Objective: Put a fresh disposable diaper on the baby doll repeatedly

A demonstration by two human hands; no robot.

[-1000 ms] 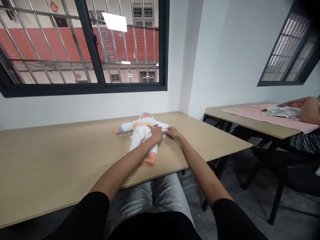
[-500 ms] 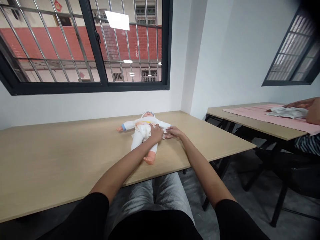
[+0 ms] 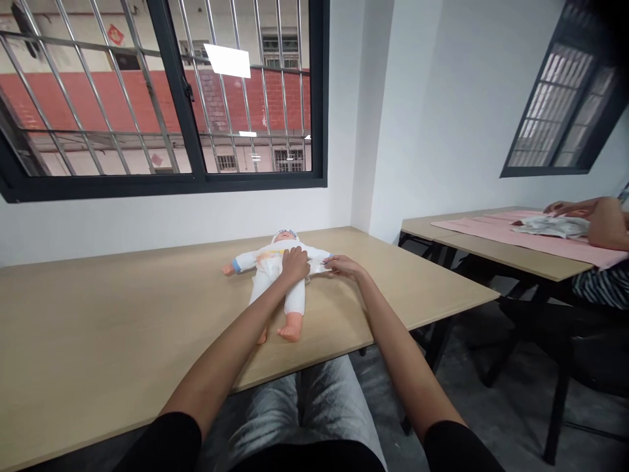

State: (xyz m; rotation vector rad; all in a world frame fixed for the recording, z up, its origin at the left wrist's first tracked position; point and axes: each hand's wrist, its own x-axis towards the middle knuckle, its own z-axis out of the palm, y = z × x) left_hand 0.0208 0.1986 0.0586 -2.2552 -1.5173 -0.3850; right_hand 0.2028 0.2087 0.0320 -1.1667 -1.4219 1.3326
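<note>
**Both your hands on the doll, mid-table**

Your lap in grey trousers sits under the near edge of the table [image 3: 122, 328], and both forearms reach out over it. Your left hand [image 3: 295, 263] lies palm down on the chest of the doll [image 3: 268, 263], fingers loosely bent; whether they pinch the cloth cannot be told. Your right hand [image 3: 344, 267] is just beside it, fingers stretched out low, fingertips touching the cuff of the doll's sleeve; whether they grip it cannot be told either.

The doll lies on its back in white clothes, arms spread, bare feet toward you, head toward the wall.

The tabletop is pale wood. Behind it a barred window [image 3: 162, 98] faces a red brick wall. On a second table [image 3: 491, 254] to your right lies a pink cloth [image 3: 491, 231], where another person's hand [image 3: 565, 208] rests by a white garment [image 3: 550, 226].
</note>
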